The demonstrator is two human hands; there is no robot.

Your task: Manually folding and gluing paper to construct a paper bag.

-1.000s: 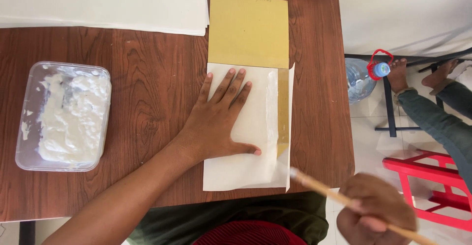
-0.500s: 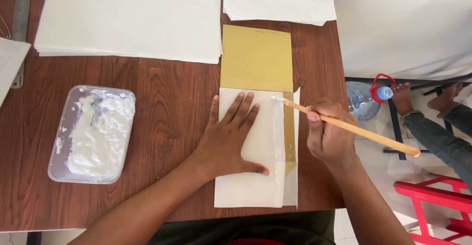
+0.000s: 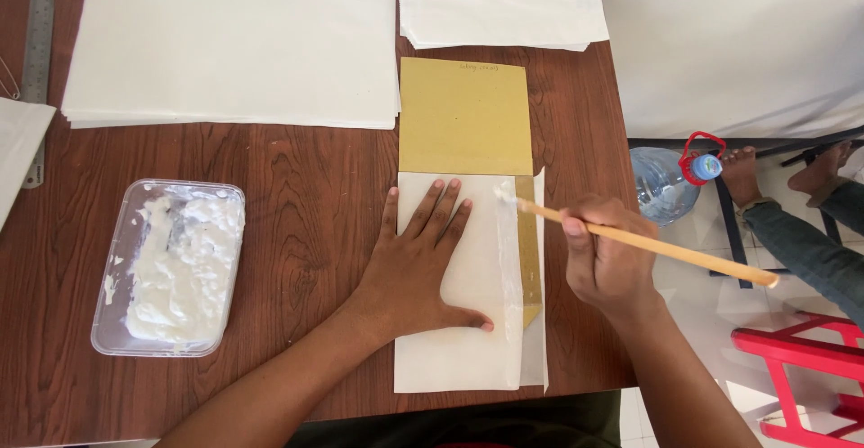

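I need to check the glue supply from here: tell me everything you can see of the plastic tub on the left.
The plastic tub is a clear, shallow rectangle with rounded corners and no lid, lying flat on the brown wooden table near its front left edge. White paste coats the bottom unevenly, thickest along the right side, with bare smeared patches at left. Neither hand touches it; the left hand presses white paper to its right.

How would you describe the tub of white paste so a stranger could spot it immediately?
Start at the brown wooden table and look to its left side, below the big stack of white paper sheets. There sits the clear plastic tub, rectangular with rounded corners. It alone is see-through and smeared inside with white paste; everything around it is flat paper or card.
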